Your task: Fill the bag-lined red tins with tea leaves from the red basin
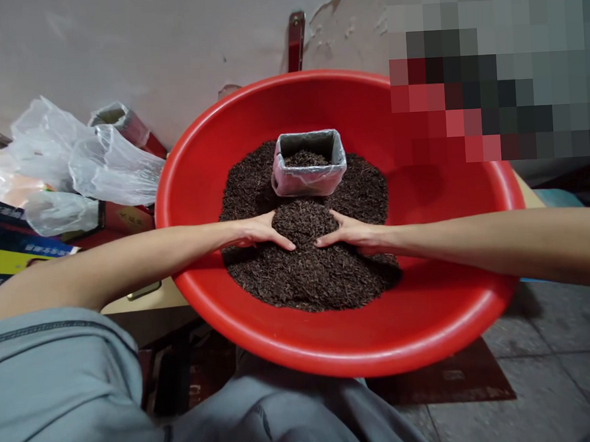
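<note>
A heap of dark brown loose tea point(308, 286), in short dry pieces, lies in a wide red plastic basin point(444, 239). My left hand point(263, 230) and my right hand point(350, 233) cup a mound of it between them, thumbs on top and pointing inward. The other fingers curl round the sides and are mostly hidden in the loose tea. Just beyond the mound, a small box lined with clear plastic point(310, 179) stands upright on the heap. Its top is open, and some of the same tea shows inside.
Crumpled clear plastic bags point(116, 161) lie to the left, beside another lined box point(126, 124) and a blue and yellow printed package point(9, 242). The wall point(166, 36) rises behind the basin. A tiled floor point(530, 373) shows at lower right. The upper right is pixelated.
</note>
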{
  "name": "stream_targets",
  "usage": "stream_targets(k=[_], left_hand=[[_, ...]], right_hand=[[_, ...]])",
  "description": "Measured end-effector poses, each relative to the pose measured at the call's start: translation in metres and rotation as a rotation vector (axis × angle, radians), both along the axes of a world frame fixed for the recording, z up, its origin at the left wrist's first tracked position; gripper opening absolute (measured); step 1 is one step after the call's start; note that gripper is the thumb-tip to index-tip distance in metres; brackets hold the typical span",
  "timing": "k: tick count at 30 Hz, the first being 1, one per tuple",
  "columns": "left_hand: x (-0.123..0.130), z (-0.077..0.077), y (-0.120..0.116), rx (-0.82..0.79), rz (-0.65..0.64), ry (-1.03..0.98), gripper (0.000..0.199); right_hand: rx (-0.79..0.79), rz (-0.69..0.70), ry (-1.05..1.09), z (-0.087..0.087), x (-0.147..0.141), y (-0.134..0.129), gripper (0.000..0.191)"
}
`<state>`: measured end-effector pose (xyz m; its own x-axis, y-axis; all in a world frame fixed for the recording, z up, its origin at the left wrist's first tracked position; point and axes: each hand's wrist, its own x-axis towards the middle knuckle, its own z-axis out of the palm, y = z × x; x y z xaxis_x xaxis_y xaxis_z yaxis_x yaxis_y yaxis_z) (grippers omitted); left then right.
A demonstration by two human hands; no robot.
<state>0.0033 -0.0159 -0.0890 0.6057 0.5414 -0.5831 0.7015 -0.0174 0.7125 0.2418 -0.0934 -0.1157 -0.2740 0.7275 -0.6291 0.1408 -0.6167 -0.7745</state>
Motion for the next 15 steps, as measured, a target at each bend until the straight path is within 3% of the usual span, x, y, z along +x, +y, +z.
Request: stream_targets(k=[3,5,9,15], left_hand=[[0.000,-0.004,0.001,-0.212,0.084,-0.126,0.116],[0.001,-0.004,0.002,-0.234,0.098,-0.139,0.115],[0.000,0.006,0.004,-0.199,0.078,-0.174,0.108],[-0.007,0.040,0.000,-0.003,0.110,-0.255,0.092]], right_hand=[[0.029,0.013,0.020,0.003,-0.003,0.000,0.109],[0.040,0.005,0.005,0.005,-0.005,0.000,0.106],[0.069,-0.023,0.013,0.014,-0.010,0.000,0.100],[0.155,-0.090,0.131,0.046,-0.018,0.004,0.083]])
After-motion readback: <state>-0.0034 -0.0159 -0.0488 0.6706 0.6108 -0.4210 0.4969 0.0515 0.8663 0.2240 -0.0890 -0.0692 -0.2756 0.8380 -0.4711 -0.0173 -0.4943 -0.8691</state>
